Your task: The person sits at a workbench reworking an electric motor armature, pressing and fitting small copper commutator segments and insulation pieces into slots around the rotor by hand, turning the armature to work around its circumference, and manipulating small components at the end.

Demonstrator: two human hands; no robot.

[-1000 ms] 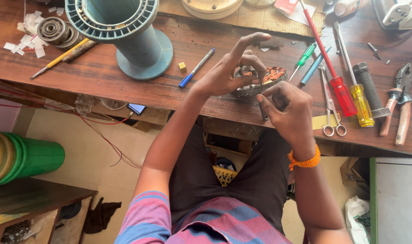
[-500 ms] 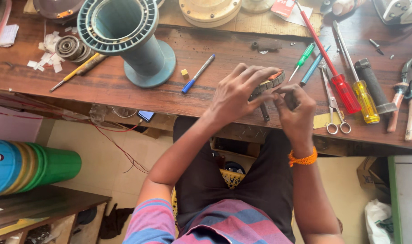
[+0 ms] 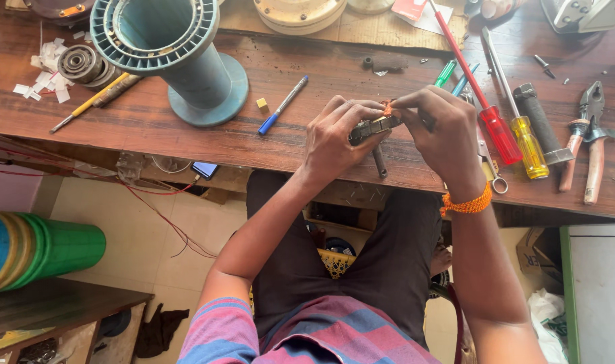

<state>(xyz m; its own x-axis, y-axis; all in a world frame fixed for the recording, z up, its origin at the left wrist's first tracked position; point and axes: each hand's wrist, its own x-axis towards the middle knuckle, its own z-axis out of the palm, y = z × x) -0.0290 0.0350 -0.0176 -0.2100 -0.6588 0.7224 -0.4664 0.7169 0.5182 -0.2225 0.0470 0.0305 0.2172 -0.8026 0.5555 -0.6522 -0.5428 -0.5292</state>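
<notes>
Because the small metal part is tiny, the left hand closes its fingers around it just above the worktop, while the right hand pinches its orange end. Screwdrivers lie close by, easy to grab.

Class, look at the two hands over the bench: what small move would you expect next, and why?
Probably the right hand presses or threads the orange bit into the small metal part, because its fingertips pinch that bit right at the part's top edge while the left hand steadies the part above the wooden bench.
</notes>
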